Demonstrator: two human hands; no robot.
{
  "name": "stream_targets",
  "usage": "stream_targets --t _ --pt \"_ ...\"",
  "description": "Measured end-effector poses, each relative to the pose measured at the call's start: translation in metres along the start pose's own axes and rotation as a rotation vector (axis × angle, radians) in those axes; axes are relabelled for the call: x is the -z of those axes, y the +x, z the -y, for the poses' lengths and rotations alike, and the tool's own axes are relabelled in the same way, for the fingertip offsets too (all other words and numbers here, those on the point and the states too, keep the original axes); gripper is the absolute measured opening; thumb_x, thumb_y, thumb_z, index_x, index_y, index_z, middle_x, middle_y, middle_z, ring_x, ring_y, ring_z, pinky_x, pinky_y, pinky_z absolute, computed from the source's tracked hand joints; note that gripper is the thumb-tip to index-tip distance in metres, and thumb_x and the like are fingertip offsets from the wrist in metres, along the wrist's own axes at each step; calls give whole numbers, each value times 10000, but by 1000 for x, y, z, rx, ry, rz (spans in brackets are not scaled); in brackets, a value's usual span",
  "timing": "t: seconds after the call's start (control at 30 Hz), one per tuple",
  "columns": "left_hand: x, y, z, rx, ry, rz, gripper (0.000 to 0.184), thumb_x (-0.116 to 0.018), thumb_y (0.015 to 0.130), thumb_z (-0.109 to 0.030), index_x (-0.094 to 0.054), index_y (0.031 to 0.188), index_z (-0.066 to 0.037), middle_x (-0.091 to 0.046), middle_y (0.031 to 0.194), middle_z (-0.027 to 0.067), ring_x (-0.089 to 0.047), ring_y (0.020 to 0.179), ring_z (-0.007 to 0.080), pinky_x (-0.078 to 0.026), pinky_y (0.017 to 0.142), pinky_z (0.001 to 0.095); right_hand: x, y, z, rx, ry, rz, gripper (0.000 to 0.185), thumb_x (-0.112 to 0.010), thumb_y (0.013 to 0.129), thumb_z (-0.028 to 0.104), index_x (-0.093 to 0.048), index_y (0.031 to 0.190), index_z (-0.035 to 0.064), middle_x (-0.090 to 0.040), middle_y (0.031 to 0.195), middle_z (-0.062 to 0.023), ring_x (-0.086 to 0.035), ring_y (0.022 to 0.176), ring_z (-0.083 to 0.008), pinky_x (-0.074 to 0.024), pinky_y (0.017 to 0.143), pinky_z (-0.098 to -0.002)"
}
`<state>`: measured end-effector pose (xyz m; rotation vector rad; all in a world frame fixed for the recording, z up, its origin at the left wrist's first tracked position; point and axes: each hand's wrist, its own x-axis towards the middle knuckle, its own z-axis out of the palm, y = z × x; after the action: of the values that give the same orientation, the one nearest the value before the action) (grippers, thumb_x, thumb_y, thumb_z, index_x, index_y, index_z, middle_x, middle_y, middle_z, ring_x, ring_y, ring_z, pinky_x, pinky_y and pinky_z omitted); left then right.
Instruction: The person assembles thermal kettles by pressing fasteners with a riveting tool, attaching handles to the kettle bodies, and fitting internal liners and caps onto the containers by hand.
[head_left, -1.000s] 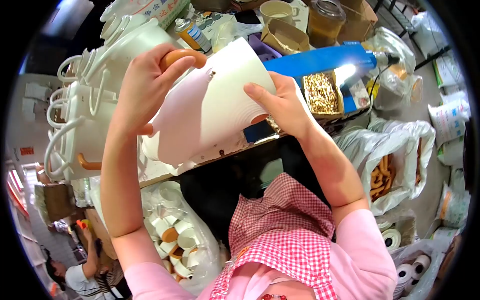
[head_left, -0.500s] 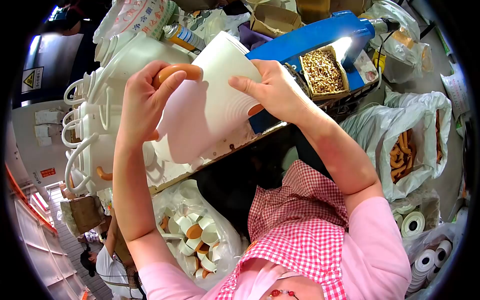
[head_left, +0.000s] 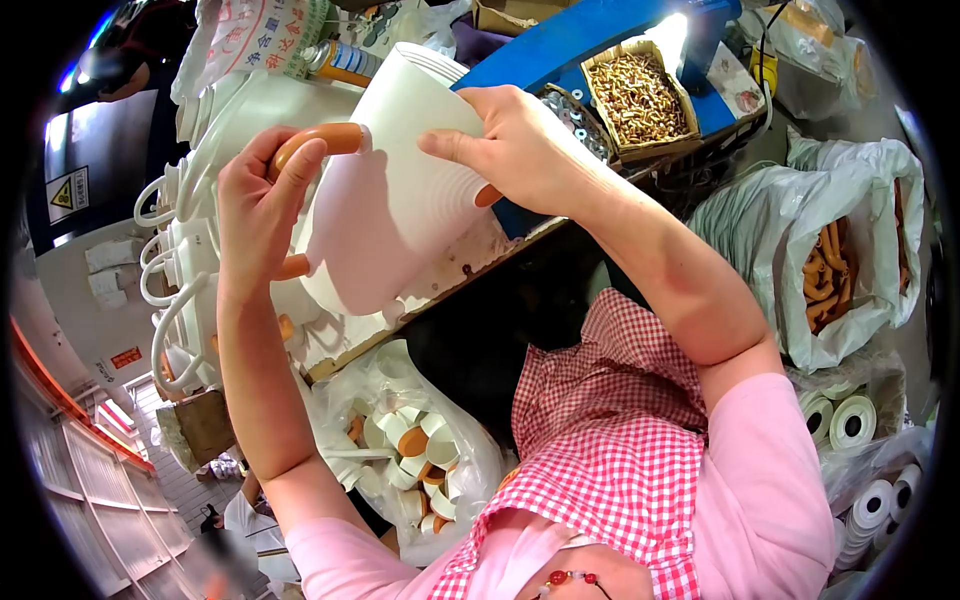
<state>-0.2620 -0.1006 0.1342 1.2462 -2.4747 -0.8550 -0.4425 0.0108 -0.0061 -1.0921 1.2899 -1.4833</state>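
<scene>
My left hand (head_left: 258,205) is closed around a curved orange-brown handle (head_left: 322,143). The handle's two ends meet the side of a white plastic jug (head_left: 385,215), which lies tilted over the bench edge. At the jug's ribbed end, my right hand (head_left: 525,150) grips the body, thumb on the near side and fingers largely hidden behind it. A small orange-brown piece (head_left: 487,195) shows below my right palm at that end. Left of the jug stand several white jugs (head_left: 235,150) with white curved handles.
Beyond my right hand, a blue machine (head_left: 560,40) stands beside a box of brass-coloured fasteners (head_left: 640,97) and a tray of washers (head_left: 575,118). Below the bench sits a bag of white and orange-brown parts (head_left: 410,450). A sack of orange-brown handles (head_left: 828,275) stands right.
Both hands and the jug have shifted left and slightly up in view, along with some camera movement. The handle's lower end shows more plainly against the jug. Both grips stay the same.
</scene>
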Motion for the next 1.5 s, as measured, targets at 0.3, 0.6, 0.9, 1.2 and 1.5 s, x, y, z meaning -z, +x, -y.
stream_targets --t 0.3,0.6,0.9,1.2,1.5 --pt "-5 2 -14 -119 320 21 264 -698 956 -251 -667 973 11 -494 639 -20 -405 575 52 -349 521 239 0 0 -2 -7 32 -2 413 -653 941 343 -683 1117 -29 -718 776 -146 -679 530 -207 -568 594 -341" --pt "-12 0 -17 -109 383 0 253 -698 954 -240 -658 931 8 -501 604 9 -422 551 77 -364 514 263 4 1 4 -18 -8 5 419 -649 939 349 -681 1127 -24 -716 774 -147 -676 538 -205 -568 602 -351" --pt "-13 -3 -17 -124 472 -35 299 -707 943 -281 -661 941 14 -570 629 97 -466 542 136 -406 540 305 2 1 6 -27 11 -5 399 -655 935 335 -682 1129 -13 -703 759 -137 -680 547 -210 -574 593 -349" --pt "16 31 39 -212 298 223 323 -514 1062 -240 -652 1209 13 -688 1105 91 -629 1055 177 -459 958 301 15 6 -3 -29 -100 11 492 -752 838 417 -670 1131 30 -728 996 -173 -707 939 -333 -533 873 -413" --pt "85 -26 130 -210 385 73 334 -505 1046 -201 -632 1246 35 -710 1064 107 -675 965 182 -529 847 279 222 -363 -96 187 -378 -1097 414 -685 854 43 -555 1245 71 -640 1119 -79 -623 989 -176 -521 857 -324"
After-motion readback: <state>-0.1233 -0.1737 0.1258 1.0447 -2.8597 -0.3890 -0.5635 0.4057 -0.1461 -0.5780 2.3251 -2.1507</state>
